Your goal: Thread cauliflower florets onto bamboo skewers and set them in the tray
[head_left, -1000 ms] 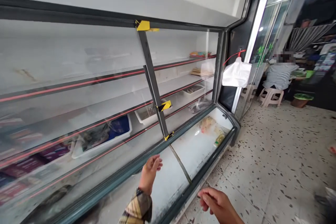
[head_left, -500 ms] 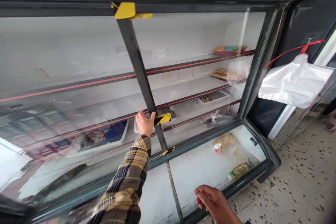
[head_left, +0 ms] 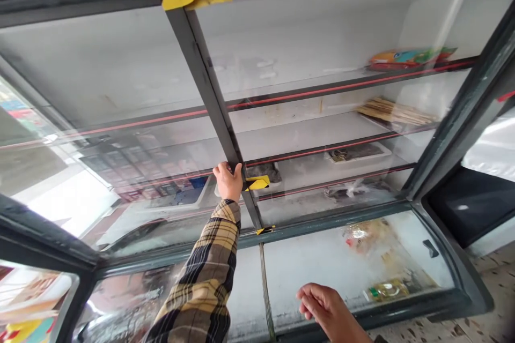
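Observation:
My left hand [head_left: 228, 181], in a plaid sleeve, grips the dark upright frame [head_left: 205, 86] of a sliding glass door on a display fridge. Its thumb points up along the frame, and the other fingers are partly hidden. Just right of the hand, yellow tape [head_left: 257, 182] sticks to the frame. My right hand [head_left: 322, 305] hovers in front of the lower glass lid [head_left: 306, 265], its fingers loosely curled with nothing visible in them.
Behind the glass are a colourful packet [head_left: 410, 58], thin wooden sticks [head_left: 396, 112] and a white tray [head_left: 358, 154]. A bottle of yellow liquid [head_left: 387, 290] lies under the lower glass. Speckled floor [head_left: 483, 278] shows at lower right.
The view has shifted closer and tilted, bringing the fridge's left edge into sight. My left hand stays on the door frame, and my right hand keeps nearly the same pose.

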The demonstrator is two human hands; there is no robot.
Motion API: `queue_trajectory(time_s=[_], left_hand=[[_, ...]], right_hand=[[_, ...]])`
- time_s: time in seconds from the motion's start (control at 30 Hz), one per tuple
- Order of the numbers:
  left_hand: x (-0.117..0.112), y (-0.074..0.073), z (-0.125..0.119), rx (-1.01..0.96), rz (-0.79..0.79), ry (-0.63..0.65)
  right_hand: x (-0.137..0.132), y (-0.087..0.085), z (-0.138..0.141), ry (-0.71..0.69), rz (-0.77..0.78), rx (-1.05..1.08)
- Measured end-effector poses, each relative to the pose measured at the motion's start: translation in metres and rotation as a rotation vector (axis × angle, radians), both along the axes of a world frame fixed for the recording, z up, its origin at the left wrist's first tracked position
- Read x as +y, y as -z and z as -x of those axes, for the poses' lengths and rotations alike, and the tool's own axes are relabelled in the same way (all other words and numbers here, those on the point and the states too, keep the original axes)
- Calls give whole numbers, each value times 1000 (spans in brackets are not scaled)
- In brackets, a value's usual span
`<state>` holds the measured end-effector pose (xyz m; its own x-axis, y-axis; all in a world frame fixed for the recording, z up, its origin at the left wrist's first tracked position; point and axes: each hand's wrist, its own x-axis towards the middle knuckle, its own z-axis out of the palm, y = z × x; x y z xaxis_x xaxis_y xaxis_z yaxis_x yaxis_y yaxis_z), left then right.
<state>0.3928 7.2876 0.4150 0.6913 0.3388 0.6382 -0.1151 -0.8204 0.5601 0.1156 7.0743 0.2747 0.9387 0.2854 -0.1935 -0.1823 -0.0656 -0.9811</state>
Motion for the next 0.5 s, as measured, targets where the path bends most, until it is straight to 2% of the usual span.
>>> queue_trajectory(time_s=[0.1, 0.2, 0.37, 0.5], left_hand=[[1, -2, 3, 30, -43, -18], [2, -11, 5, 44, -94, 10], [-6, -31, 3, 38, -112, -45], [-14, -35, -3, -12, -150, -58]], right_hand=[[4, 4, -5, -46, 33, 6], [13, 5, -10, -41, 60, -10], [35, -10, -27, 23, 67, -112], [41, -15, -42, 79, 53, -149]])
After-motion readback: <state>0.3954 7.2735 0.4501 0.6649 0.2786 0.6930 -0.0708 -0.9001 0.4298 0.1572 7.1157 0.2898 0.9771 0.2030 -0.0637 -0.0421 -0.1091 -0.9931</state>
